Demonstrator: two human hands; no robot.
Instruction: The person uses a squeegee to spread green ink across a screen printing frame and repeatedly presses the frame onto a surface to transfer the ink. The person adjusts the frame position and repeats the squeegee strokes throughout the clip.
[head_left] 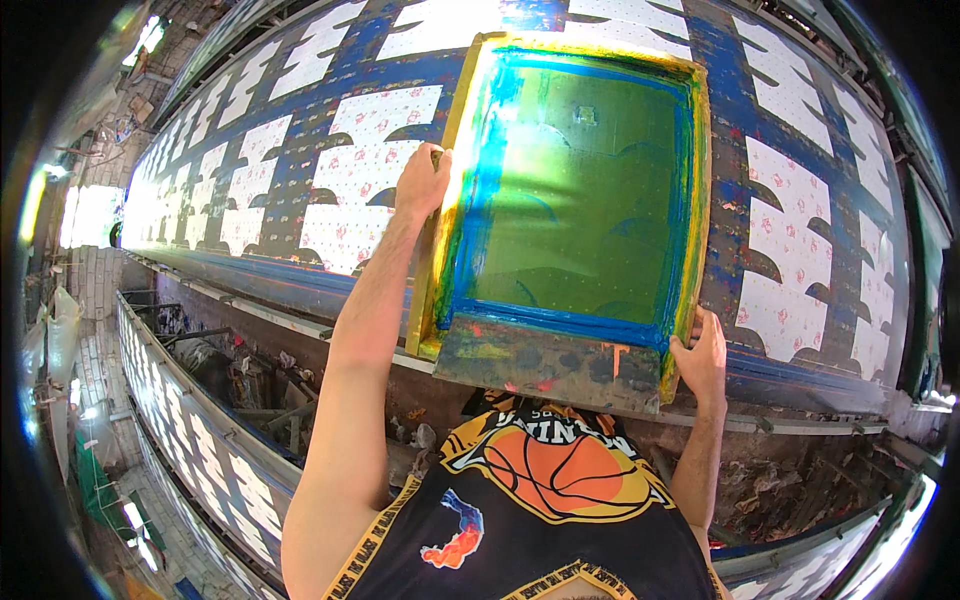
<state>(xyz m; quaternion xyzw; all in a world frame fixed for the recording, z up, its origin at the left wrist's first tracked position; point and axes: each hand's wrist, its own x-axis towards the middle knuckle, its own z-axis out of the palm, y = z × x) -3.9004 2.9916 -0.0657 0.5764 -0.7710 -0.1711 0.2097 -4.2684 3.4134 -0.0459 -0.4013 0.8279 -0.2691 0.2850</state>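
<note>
A screen-printing frame (702,180) with yellow-stained edges lies tilted over the long table in front of me. Its green see-through mesh (590,200) has blue borders, and curved shapes show faintly through it. My left hand (425,182) is closed round the frame's left side, its fingertips partly hidden. At the lower right corner my right hand (702,352) grips the frame, thumb on the near side. A stained dark board (545,362) runs along the frame's near edge, close to my body.
White fabric pieces (372,135) with small red patterns and curved cut-outs lie in rows on the dark blue table (300,190). More pieces (785,250) lie right of the frame. Below the table's near edge are rails and scraps (270,365). Another table (205,440) with white pieces stands lower left.
</note>
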